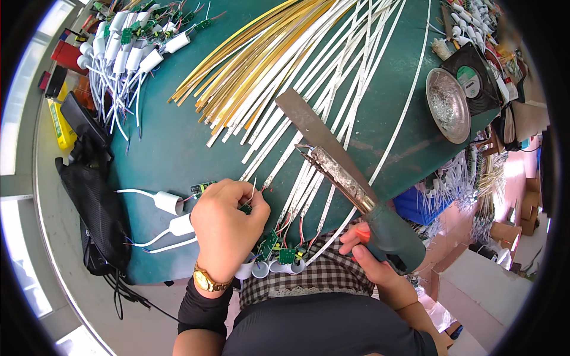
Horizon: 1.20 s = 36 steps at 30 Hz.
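Left hand fingers: the left hand (pixel 228 228) is curled shut, pinching a small green circuit board (pixel 245 208) and thin wire at the near ends of the strips.
Right hand fingers: the right hand (pixel 371 252) is wrapped around the green handle of a soldering iron (pixel 350 184), whose crusted barrel slants up-left over the strips.
Just around: white LED strips (pixel 309 127) fan across the green table (pixel 172 142); more green boards in white caps (pixel 279 261) sit at the near edge.
Farther out: gold strips (pixel 249 59), white driver housings (pixel 127 50), a metal dish (pixel 448 104), a black mesh bag (pixel 98 202).
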Available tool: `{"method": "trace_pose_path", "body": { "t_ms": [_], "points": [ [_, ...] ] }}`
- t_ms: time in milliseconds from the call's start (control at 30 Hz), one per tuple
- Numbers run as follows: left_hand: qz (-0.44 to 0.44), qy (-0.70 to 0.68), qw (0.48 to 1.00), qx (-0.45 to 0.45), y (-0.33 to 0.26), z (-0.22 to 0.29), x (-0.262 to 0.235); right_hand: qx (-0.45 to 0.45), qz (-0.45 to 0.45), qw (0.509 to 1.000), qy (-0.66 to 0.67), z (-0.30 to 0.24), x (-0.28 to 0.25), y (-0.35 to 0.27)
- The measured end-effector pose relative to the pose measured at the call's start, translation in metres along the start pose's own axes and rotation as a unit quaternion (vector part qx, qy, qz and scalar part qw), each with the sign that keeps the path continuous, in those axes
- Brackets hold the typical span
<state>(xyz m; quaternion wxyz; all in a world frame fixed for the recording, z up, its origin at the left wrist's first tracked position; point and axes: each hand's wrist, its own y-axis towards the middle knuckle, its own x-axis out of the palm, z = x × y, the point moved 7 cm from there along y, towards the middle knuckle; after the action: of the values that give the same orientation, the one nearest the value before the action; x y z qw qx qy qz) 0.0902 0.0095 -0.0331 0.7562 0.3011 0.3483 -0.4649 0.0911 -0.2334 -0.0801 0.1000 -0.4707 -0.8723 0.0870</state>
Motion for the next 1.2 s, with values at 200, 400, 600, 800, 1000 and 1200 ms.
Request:
{"method": "trace_pose_path", "body": {
  "t_ms": [200, 400, 600, 800, 1000, 1200],
  "points": [
    [-0.026, 0.001, 1.0, -0.005, 0.003, -0.002, 0.0, -0.002, -0.014, 1.0, -0.023, 0.002, -0.001, -0.001],
    [-0.047, -0.009, 0.999, -0.006, 0.004, -0.004, 0.0, -0.08, -0.043, 0.991, -0.098, -0.004, 0.001, -0.007],
    [-0.044, -0.006, 0.999, -0.031, 0.004, -0.005, 0.0, -0.11, -0.046, 0.977, -0.175, 0.007, 0.008, -0.012],
    [-0.06, 0.005, 0.998, -0.033, 0.006, -0.004, -0.001, -0.092, -0.087, 0.95, -0.287, 0.033, 0.008, -0.019],
    [-0.054, -0.02, 0.998, -0.024, 0.008, -0.004, 0.0, -0.074, -0.026, 0.971, -0.227, 0.052, 0.0, -0.018],
    [-0.086, 0.012, 0.995, -0.047, 0.008, -0.007, 0.001, -0.143, -0.07, 0.933, -0.323, 0.026, 0.004, -0.016]
  ]
}}
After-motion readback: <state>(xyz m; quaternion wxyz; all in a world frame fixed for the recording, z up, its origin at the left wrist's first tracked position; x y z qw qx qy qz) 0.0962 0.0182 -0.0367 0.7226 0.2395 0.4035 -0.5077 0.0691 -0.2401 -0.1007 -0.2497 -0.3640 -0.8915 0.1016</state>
